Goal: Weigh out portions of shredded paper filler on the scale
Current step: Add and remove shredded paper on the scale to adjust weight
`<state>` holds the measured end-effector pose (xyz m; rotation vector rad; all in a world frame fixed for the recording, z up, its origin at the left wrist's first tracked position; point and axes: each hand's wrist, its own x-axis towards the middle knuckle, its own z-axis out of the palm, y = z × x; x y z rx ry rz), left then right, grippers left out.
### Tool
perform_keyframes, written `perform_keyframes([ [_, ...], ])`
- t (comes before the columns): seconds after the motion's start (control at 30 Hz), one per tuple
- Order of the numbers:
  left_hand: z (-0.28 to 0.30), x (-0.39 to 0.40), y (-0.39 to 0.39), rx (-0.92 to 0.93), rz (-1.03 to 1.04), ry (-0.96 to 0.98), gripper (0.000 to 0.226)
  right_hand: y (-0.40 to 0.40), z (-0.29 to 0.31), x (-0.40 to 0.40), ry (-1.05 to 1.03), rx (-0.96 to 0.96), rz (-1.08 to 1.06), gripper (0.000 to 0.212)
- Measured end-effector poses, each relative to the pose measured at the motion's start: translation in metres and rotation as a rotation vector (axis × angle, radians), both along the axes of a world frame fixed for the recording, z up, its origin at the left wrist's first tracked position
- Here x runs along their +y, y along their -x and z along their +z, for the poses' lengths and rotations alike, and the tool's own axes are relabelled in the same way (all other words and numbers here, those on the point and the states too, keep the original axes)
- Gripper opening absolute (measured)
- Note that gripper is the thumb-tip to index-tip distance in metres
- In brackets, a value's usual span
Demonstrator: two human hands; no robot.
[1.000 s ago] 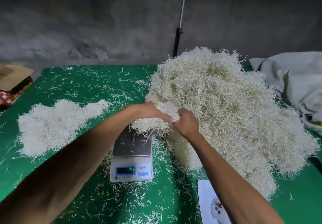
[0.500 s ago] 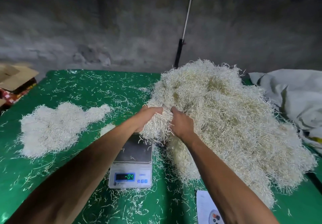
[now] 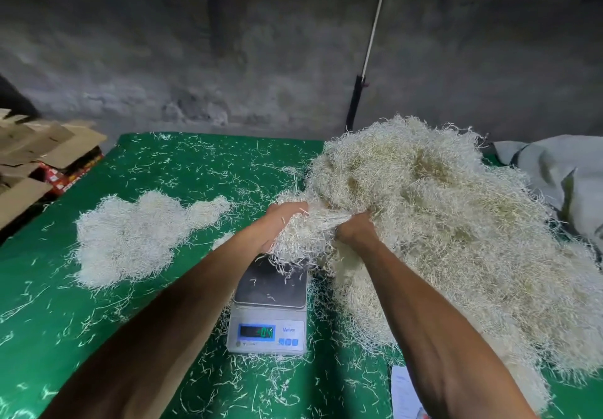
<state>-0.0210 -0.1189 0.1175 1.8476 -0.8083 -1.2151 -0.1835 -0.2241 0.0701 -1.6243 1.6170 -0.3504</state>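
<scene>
A small digital scale [image 3: 268,307] stands on the green table [image 3: 49,314], its dark pan bare except for a few strands and its display lit. Just above the pan's far edge, my left hand [image 3: 279,226] and my right hand [image 3: 355,231] both grip a clump of shredded paper filler [image 3: 305,236]. The clump is still joined to the big cream pile of shredded filler [image 3: 456,232] on the right. Strands hang from the clump over the pan. My fingers are buried in the shreds.
A smaller flat heap of filler [image 3: 130,236] lies left of the scale. Loose strands litter the table. Cardboard boxes [image 3: 36,154] sit at the far left, a grey sack [image 3: 554,170] at the far right, a printed sheet [image 3: 404,395] near the front edge.
Both hands have lifted the clump up and away from the scale pan, towards the big pile. The pan, partly covered before, now shows bare. The camera has tilted up.
</scene>
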Motion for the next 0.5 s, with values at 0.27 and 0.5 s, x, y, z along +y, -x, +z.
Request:
perform_keyframes([
  [0.27,0.020,0.003,0.000,-0.286,-0.443,-0.163,0.078,-0.025,0.004,0.004,-0.098,-0.017,0.033,0.032],
  [0.5,-0.030,0.038,-0.060,-0.464,-0.095,-0.245,0.079,0.025,0.029,-0.040,-0.419,-0.479,-0.410,0.039],
])
